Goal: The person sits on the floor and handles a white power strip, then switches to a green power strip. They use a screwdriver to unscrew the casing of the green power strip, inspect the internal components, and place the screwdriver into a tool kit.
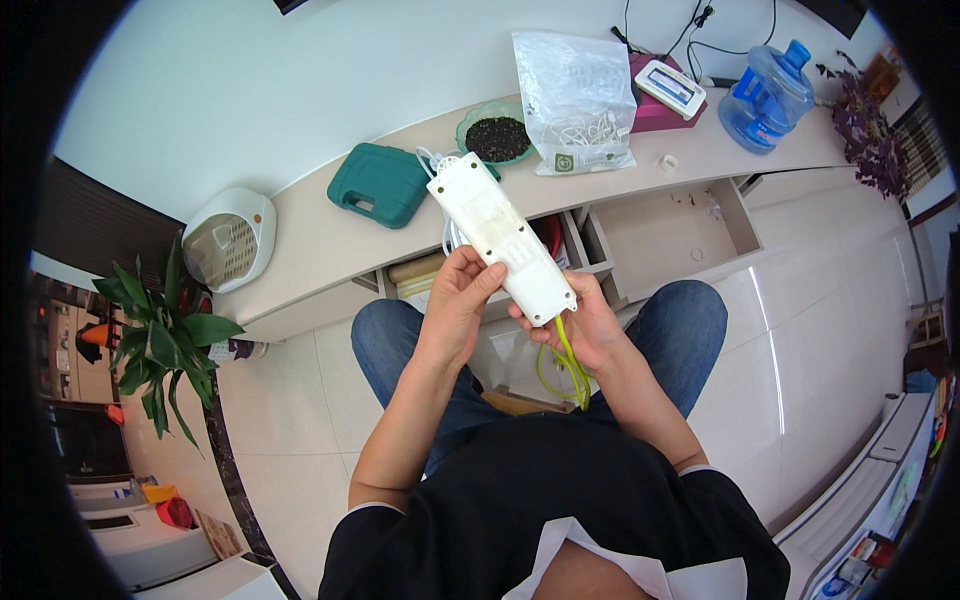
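Note:
Between both hands I hold a white power strip point(500, 235), tilted, with its screw-dotted back facing up. My left hand point(467, 297) grips its left edge, thumb on the back. Around the near right corner, my right hand point(587, 322) closes on the strip from beneath. A yellow-green cable point(572, 370) hangs in a loop below the near end, by my right fingers; whether it joins the strip I cannot tell. White cord point(430, 160) shows at the strip's far end and partly behind it.
Ahead runs a long low cabinet point(300, 215) with an open drawer point(660, 240) at right and another, partly hidden. On top are a green case point(378, 185), a bowl of dark seeds point(497, 138), a plastic bag point(575, 100), and a blue water jug point(768, 98). A plant point(165, 330) stands left.

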A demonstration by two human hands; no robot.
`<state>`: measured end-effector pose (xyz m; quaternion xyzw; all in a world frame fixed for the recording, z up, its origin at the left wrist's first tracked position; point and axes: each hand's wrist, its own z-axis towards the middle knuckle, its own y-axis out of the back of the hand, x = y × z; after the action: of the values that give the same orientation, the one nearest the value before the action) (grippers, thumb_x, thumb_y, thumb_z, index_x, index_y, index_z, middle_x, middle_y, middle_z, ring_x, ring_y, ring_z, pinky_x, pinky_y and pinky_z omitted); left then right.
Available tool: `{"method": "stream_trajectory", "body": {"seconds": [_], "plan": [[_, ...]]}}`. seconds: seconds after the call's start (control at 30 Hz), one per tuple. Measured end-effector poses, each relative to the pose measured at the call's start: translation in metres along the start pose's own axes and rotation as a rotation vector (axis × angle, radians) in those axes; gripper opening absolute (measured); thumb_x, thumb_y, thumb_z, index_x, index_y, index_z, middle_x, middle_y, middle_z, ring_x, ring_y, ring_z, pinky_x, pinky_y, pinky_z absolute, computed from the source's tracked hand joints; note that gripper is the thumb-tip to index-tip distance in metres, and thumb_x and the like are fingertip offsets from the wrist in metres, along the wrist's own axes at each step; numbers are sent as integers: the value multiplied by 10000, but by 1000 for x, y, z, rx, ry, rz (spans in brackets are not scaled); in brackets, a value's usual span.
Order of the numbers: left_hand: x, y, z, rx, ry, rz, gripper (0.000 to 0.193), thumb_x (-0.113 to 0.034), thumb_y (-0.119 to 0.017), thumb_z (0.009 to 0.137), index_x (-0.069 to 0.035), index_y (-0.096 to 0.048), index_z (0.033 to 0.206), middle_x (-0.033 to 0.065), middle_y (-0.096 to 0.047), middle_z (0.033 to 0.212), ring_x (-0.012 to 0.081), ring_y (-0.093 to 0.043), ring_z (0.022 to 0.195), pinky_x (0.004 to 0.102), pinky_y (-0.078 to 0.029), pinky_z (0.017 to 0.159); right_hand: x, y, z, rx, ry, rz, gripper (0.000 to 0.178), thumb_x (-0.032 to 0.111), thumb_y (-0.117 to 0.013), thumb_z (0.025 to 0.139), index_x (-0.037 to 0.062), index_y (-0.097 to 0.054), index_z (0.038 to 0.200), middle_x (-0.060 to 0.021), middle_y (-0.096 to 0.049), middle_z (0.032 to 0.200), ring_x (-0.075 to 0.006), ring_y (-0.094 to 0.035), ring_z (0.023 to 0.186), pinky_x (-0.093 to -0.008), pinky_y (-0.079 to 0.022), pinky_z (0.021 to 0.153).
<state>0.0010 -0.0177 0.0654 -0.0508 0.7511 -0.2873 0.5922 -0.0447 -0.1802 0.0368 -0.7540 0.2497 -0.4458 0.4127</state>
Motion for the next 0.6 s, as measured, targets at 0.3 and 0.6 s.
{"method": "stream_trajectory", "body": {"seconds": [0.3, 0.6], "plan": [[4, 5, 3, 2, -20, 26, 290, -169, -630, 849, -38, -500, 1073, 66, -587, 1040, 147, -544, 978, 330, -402, 912, -2, 7, 2, 66, -8, -63, 506, 418, -288, 899, 85, -515, 1205, -120, -649, 977, -144, -605, 764, -252, -467, 626], [3, 10, 5, -27, 16, -19, 273, -207, -613, 859, -50, -520, 1061, 60, -593, 1045, 154, -552, 968, 337, -422, 877, 1, -2, 4, -33, -25, -88, 499, 393, -268, 930, 75, -478, 1252, -145, -643, 1016, -175, -628, 774, -239, -451, 567]]}}
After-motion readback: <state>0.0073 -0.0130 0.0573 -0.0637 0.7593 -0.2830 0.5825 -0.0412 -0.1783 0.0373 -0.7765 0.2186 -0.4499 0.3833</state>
